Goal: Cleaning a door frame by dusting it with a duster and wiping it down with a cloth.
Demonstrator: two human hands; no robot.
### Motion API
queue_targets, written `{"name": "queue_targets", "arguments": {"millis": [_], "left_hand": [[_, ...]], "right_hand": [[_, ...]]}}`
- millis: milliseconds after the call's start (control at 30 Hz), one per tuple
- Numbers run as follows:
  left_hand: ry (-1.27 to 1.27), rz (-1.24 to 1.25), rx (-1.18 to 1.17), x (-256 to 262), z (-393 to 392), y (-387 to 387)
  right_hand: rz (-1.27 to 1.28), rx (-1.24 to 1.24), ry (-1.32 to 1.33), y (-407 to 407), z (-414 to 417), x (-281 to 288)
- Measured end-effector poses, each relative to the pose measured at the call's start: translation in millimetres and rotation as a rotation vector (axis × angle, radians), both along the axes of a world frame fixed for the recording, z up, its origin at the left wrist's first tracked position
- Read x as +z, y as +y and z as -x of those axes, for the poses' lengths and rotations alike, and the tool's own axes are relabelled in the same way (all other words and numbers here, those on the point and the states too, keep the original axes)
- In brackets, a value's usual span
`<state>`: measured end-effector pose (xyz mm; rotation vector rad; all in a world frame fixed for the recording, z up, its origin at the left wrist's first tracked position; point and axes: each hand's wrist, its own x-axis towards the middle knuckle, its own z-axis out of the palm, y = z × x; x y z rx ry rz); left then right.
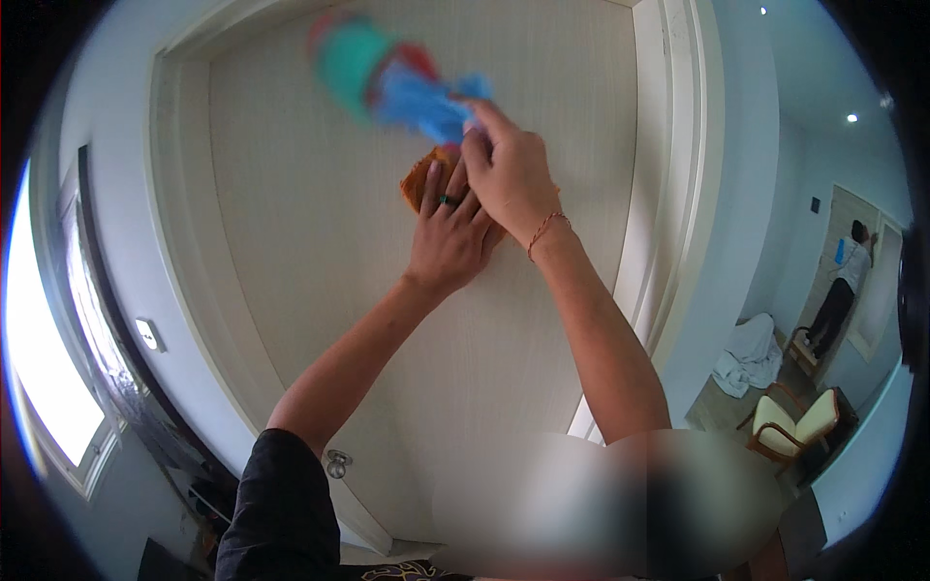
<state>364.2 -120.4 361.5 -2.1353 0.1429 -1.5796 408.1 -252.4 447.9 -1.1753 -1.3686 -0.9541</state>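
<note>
My left hand (450, 243), with a ring on one finger, lies over an orange cloth (418, 181) and holds it against a pale wood-grain door (320, 218). Just above and to the right, my right hand (512, 171), with a thin braided bracelet at the wrist, grips the blue end of a blurred blue, green and red object (356, 65). It looks like a spray bottle, but motion blur hides its exact shape. The right hand overlaps the left in view and covers part of the cloth.
A pale door frame (661, 181) surrounds the door, whose round metal knob (338, 463) is low on the left. A light switch (150, 335) and a bright window (47, 348) are at left. Far right are a cushioned armchair (795, 425), white fabric (748, 356) and another person (843, 283).
</note>
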Motion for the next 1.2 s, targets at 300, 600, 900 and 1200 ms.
{"name": "queue_targets", "arguments": {"millis": [300, 600, 900, 1200], "left_hand": [[0.156, 0.564, -0.838, 20.1, 3.8, -2.4], [0.226, 0.959, -1.083, 42.6, 40.5, 8.6], [-0.038, 0.888, -0.7, 86.7, 36.5, 29.2], [-0.062, 0.783, -0.351, 71.5, 87.5, 34.4]], "right_hand": [[-0.177, 0.013, 0.144, 22.9, 1.4, -39.6], [-0.07, 0.112, 0.293, 36.2, 33.4, -52.5], [-0.179, -0.27, -0.23, 44.6, -8.8, -78.4], [-0.408, -0.883, 0.053, -31.1, -80.0, 72.9]]}}
